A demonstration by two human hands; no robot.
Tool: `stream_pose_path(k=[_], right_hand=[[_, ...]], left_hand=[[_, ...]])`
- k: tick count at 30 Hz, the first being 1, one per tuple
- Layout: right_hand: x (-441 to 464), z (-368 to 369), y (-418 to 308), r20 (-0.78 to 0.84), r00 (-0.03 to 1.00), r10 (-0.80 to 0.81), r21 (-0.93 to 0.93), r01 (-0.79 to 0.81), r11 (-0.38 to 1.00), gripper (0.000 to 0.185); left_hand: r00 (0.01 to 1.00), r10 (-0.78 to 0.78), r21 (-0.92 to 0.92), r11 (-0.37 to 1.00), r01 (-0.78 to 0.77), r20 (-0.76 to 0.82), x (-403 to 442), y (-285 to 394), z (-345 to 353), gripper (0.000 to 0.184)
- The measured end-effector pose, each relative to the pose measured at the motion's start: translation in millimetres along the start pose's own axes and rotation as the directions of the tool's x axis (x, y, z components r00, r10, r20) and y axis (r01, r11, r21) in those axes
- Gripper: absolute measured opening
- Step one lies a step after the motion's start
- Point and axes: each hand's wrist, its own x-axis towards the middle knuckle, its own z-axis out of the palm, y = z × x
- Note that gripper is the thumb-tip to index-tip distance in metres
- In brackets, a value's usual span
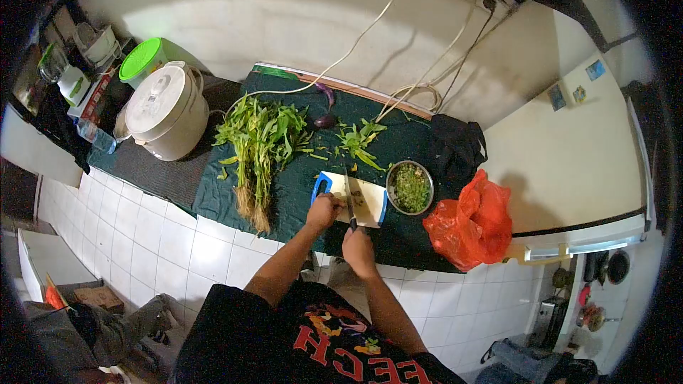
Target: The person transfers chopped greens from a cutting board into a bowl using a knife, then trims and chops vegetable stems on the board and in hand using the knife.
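My right hand (358, 247) is wrapped round the black handle of a kitchen knife (349, 199), whose blade points away from me across a white cutting board (371, 208) with blue ends. Close to the blade's left side, my left hand (325, 211) rests at the board's near left corner with its fingers curled in; whatever they pinch is hidden. A few small dark bits lie on the board right of the blade. Just beyond its right end stands a metal bowl (412, 188) of chopped green pieces. Loose green leaves (361, 142) lie behind the board.
A large bunch of rooted leafy greens (262, 149) lies left on the dark green cloth (213, 195). Behind are a purple eggplant (325, 121) and a cable. A red plastic bag (471, 222) and black bag (457, 144) sit right, a rice cooker (171, 110) far left. Other people's legs show below.
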Motion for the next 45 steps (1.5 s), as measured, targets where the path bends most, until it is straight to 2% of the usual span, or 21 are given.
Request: stream_pose_path(k=[1, 3, 5, 8, 12, 14, 15, 16, 17, 21, 23, 24, 26, 28, 29, 33, 36, 39, 40, 41, 45], right_hand=[[-4.7, 14.8, 8.4, 0.002, 1.0, 0.001, -0.002, -0.001, 1.0, 0.038], [-13.1, 34.6, 10.1, -0.083, 0.985, 0.155, -0.06, -0.16, 0.985, 0.038], [-3.5, 26.3, 5.5, -0.063, 0.99, 0.128, -0.018, -0.13, 0.991, 0.038], [14.6, 10.3, -0.3, -0.011, 0.996, 0.083, 0.007, -0.083, 0.997, 0.039], [0.7, 11.4, -1.4, 0.021, 0.998, 0.057, 0.049, -0.058, 0.997, 0.04], [-2.7, 39.3, 10.8, -0.035, 0.997, 0.07, 0.043, -0.069, 0.997, 0.037], [-5.3, 44.0, 11.1, -0.058, 0.988, 0.146, 0.01, -0.146, 0.989, 0.037], [-6.7, 47.3, 11.6, -0.085, 0.972, 0.218, -0.018, -0.221, 0.975, 0.036], [1.6, 44.5, 14.7, -0.079, 0.987, 0.137, 0.01, -0.137, 0.991, 0.036], [15.2, 4.8, -5.7, -0.046, 0.999, 0.02, -0.001, -0.02, 1.0, 0.035], [7.8, 9.1, -4.6, -0.036, 0.999, 0.036, -0.012, -0.036, 0.999, 0.034], [0.9, 14.0, -2.5, -0.024, 0.998, 0.052, -0.024, -0.053, 0.998, 0.034], [-8.9, 36.8, 8.6, -0.052, 0.998, 0.041, -0.004, -0.041, 0.999, 0.035], [-10.4, 43.3, 7.6, -0.084, 0.987, 0.14, -0.053, -0.145, 0.988, 0.035], [-2.5, 40.4, 10.8, -0.043, 0.994, 0.096, 0.035, -0.094, 0.995, 0.036], [16.4, 11.2, -11.6, -0.054, 0.996, 0.078, -0.028, -0.079, 0.996, 0.032], [5.5, 16.1, -8.0, 0.002, 0.999, 0.053, 0.01, -0.053, 0.999, 0.037], [-12.9, 33.9, -9.2, -0.021, 0.99, 0.142, -0.006, -0.142, 0.99, 0.038], [-14.9, 35.9, -10.2, -0.042, 0.981, 0.192, -0.017, -0.193, 0.981, 0.038], [-10.0, 35.1, -11.0, -0.042, 0.981, 0.191, -0.016, -0.192, 0.981, 0.038], [15.6, 16.6, -14.6, 0.015, 0.998, 0.057, -0.021, -0.057, 0.998, 0.037]], left_hand=[[0.999, -0.046, -0.001, 0.999, 0.046, -0.011, 1.1, 1.3, 0.5, 0.016], [0.996, -0.093, -0.008, 0.996, 0.092, -0.018, 3.0, 5.5, -0.3, 0.017], [0.99, -0.126, 0.058, 0.991, 0.123, 0.063, 5.3, 8.9, -7.6, 0.016], [0.983, -0.152, -0.002, 0.988, 0.153, 0.102, 8.4, 2.1, -4.9, 0.014], [0.986, -0.143, -0.038, 0.988, 0.147, 0.09, 7.3, -5.3, 1.0, 0.013], [0.992, -0.121, -0.016, 0.992, 0.122, 0.029, 3.8, -5.8, 5.8, 0.014], [0.992, -0.123, -0.018, 0.992, 0.124, 0.035, 0.2, -2.4, 5.8, 0.014], [0.998, -0.067, 0.047, 0.997, 0.067, -0.002, -2.6, 0.5, 4.2, 0.014], [0.999, -0.007, 0.115, 0.993, 0.012, -0.037, -4.4, 2.9, 1.6, 0.014], [0.987, 0.126, 0.214, 0.971, -0.102, -0.098, -18.2, 3.5, 4.1, 0.014], [0.928, 0.343, 0.357, 0.893, -0.275, -0.143, -22.0, -3.4, 7.1, 0.015], [0.928, 0.343, 0.357, 0.893, -0.274, -0.145, -22.7, -2.5, 5.1, 0.015], [0.953, 0.287, 0.316, 0.917, -0.244, -0.095, -25.3, 3.5, -2.4, 0.016], [0.958, 0.27, 0.276, 0.932, -0.233, -0.101, -25.5, 6.2, -6.5, 0.016], [0.962, 0.253, 0.237, 0.946, -0.223, -0.105, -26.2, 7.0, -8.8, 0.016], [0.967, 0.232, 0.226, 0.953, -0.203, -0.109, -21.5, -4.2, -1.7, 0.018], [0.98, 0.156, 0.117, 0.983, -0.142, -0.123, -21.4, -6.5, -1.5, 0.019], [0.984, 0.134, 0.063, 0.99, -0.128, -0.114, -20.7, -7.7, 1.2, 0.017], [0.99, 0.079, -0.006, 0.997, -0.08, -0.115, -20.4, -5.7, 0.6, 0.016], [0.993, 0.024, -0.074, 0.997, -0.033, -0.113, -20.2, -4.5, -1.4, 0.015], [0.992, 0.004, -0.098, 0.995, -0.017, -0.129, -17.9, -3.0, -6.7, 0.014]])
